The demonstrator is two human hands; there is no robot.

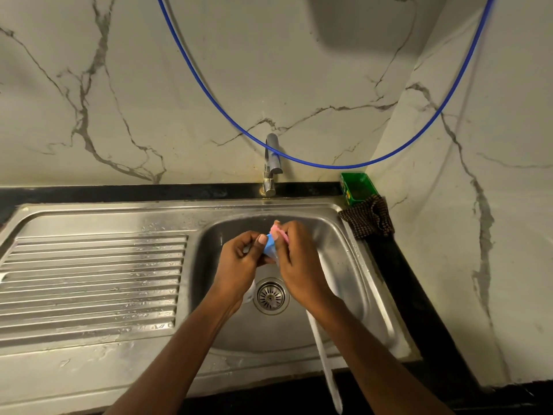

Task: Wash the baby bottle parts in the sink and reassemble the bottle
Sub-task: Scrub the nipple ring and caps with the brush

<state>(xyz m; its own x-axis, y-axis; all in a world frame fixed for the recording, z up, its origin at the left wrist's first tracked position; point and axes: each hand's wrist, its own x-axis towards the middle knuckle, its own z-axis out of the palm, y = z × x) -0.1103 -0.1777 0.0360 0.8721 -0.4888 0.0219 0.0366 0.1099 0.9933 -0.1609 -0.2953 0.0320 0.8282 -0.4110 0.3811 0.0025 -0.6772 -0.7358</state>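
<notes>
- Over the basin of the steel sink (353, 265), both hands meet just above the drain (271, 296), below and in front of the tap (271, 163).
- Left hand (239, 265): fingers curled, thumb pressed against a small blue bottle part (270, 246); the part is clamped between thumb and fingers.
- Right hand (294, 262): fingers closed on a pink scrubbing pad (279, 232), which touches the top edge of the blue part.
- No water stream from the tap is discernible; droplets lie on the ribbed draining board (89, 280).
- A pale object lies partly hidden under the left wrist beside the drain; whether it is another bottle part cannot be told.
- Judged step: scrubbing one bottle part. Washing appears to be in progress; reassembly is not yet begun.
- Procedure: keep the part low over the basin so that a slip drops it into the sink, not onto the floor.
- Rotate the part in the left hand while the pad works around it; cover rim, threads and inner face.
- Hold firmly but without squeezing; a wet, soapy plastic piece is likely to be slippery.
- Caution: the drain strainer sits directly beneath; a small piece could lodge there.
- A checked cloth (369, 220) and a green box (357, 188) sit at the right rear corner, well apart from the work.
</notes>
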